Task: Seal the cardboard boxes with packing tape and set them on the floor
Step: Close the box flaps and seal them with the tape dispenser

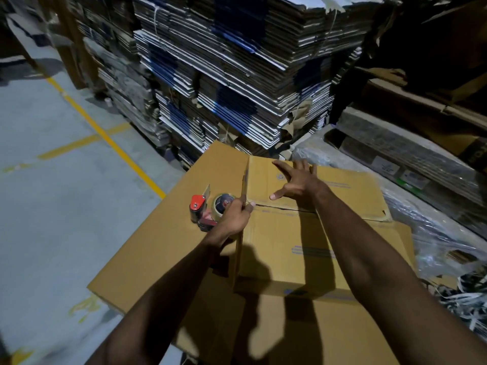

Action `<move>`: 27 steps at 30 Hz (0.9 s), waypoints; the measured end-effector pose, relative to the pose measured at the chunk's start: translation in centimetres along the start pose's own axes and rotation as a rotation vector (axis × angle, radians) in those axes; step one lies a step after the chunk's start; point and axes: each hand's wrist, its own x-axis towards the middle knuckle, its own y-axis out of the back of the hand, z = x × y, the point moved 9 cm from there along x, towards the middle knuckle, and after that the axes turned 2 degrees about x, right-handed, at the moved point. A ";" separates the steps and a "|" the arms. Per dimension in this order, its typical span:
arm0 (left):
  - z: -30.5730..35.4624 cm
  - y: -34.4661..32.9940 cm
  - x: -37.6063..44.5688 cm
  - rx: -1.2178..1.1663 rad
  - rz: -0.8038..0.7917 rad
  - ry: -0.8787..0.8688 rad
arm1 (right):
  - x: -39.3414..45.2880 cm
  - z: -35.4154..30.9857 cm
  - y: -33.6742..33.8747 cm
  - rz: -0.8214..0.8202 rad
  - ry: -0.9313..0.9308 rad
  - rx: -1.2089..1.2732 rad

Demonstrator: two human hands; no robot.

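Observation:
A brown cardboard box (284,248) stands in front of me on flat cardboard sheets, its top flaps folded down with a seam running across the middle. My left hand (233,217) grips a red tape dispenser (208,209) holding a roll of clear tape, at the left end of that seam by the box's upper left edge. My right hand (296,181) lies flat with fingers spread on the far top flap, pressing it down.
Tall stacks of flattened cartons (237,69) rise right behind the box. Plastic-wrapped bundles (411,185) and loose strapping (463,304) lie to the right. Grey floor with yellow lines (105,138) stretches to the left. A large flat cardboard sheet (163,246) lies under the box.

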 end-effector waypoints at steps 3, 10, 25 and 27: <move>-0.7 -0.3 0.5 0.019 -0.020 -0.014 | -0.2 0.3 0.1 0.021 0.000 0.011; 0.4 -2.6 1.7 0.049 -0.140 -0.071 | -5.1 5.4 -1.4 0.063 -0.159 0.088; 0.0 -3.6 1.0 -0.074 -0.250 0.052 | -13.3 5.2 -3.5 0.204 -0.319 0.174; -3.2 -1.4 0.4 -0.202 -0.072 0.177 | -13.7 0.7 -3.1 0.333 -0.073 0.143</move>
